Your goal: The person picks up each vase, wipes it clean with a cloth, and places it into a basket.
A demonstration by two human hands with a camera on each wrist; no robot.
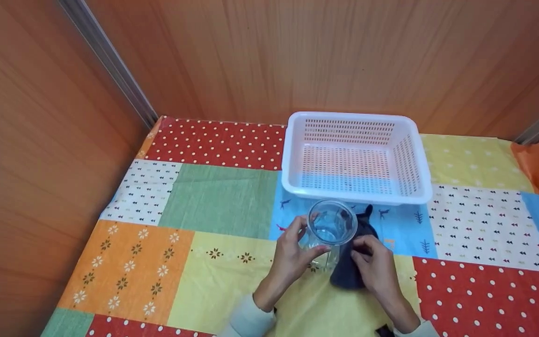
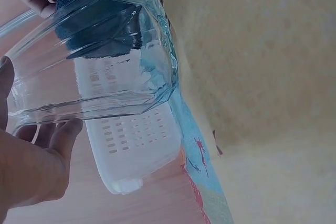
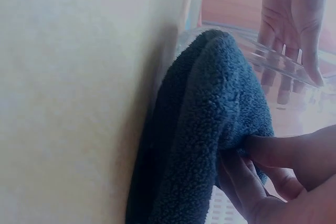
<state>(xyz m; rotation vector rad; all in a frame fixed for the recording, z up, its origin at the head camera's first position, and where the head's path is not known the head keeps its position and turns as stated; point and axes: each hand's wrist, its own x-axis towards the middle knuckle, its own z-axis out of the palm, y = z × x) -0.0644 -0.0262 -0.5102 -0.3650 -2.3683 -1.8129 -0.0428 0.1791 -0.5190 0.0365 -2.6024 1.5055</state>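
My left hand [image 1: 289, 255] grips a clear glass jar [image 1: 328, 227] near its round mouth, thumb on the near side and fingers on the far side. The jar stands upright on the patchwork cloth, mouth up. Close along its right side is a dark blue fuzzy towel [image 1: 345, 276], bunched and folded. My right hand [image 1: 378, 262] pinches the towel's upper part between thumb and fingers. In the right wrist view, the towel [image 3: 205, 114] rises in a thick fold and hides part of the jar. Through the glass [image 2: 100, 100] in the left wrist view, the towel and basket show.
A white plastic basket [image 1: 287, 159] with slotted walls stands just beyond the jar. Patchwork cloth [image 1: 222, 201] covers the table. Wood-grain panels [image 1: 251, 61] rise behind and at the left. An orange piece of fabric [image 1: 534, 164] hangs at the far right corner.
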